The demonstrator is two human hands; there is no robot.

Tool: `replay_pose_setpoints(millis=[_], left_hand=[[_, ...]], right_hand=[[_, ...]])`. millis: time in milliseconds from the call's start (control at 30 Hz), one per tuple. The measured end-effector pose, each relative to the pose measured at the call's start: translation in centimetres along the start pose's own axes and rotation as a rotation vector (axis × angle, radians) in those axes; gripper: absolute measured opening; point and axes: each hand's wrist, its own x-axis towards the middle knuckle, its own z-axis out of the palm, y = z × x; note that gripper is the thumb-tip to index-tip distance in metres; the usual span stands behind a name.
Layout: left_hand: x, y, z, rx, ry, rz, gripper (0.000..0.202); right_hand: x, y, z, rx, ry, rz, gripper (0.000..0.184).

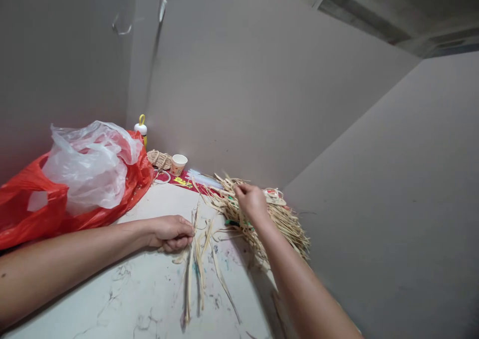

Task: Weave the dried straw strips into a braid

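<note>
My left hand [174, 233] is closed at the table's middle, its thumb and fingers pinching a few pale, dried straw strips [189, 274]. These hang down from the fingertips and trail over the white tabletop, beside other loose strips [224, 281]. Over the large straw bundle [288, 221] at the right is my right hand [254, 202], also closed. Its thumb and forefinger pinch at straw near the bundle's upper end; the exact strand is hard to make out. Something green, perhaps a tie, shows under the right wrist within the bundle.
Red and white plastic bags [90, 174] are heaped at the left. Along the back wall stand a yellow-topped bottle [141, 128], a woven straw piece [159, 159] and a paper cup [178, 165], near a red strip [187, 181] with yellow markings. Grey walls [243, 89] enclose the table.
</note>
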Motion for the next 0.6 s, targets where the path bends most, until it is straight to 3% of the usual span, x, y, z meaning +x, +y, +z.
replay_pose_setpoints(millis=[167,300,433,600], left_hand=[[0.1,-0.1,-0.1,0.015,0.0,0.005,0.019],[0.0,-0.1,-0.1,0.003,-0.015,0.024,0.022],[-0.3,0.1,0.2,-0.002,-0.019,0.04,0.024],[-0.5,0.5,0.7,-0.027,0.015,0.031,0.023]], right_hand=[[1.6,0.6,-3.8,0.253,0.234,0.053,0.043],[0.4,-0.1,-6.0,0.443,0.233,0.13,0.04],[-2.9,-2.1,-6.8,0.753,-0.051,0.311,0.028],[-9.6,-4.9,-4.6,0.781,-0.51,0.375,0.028]])
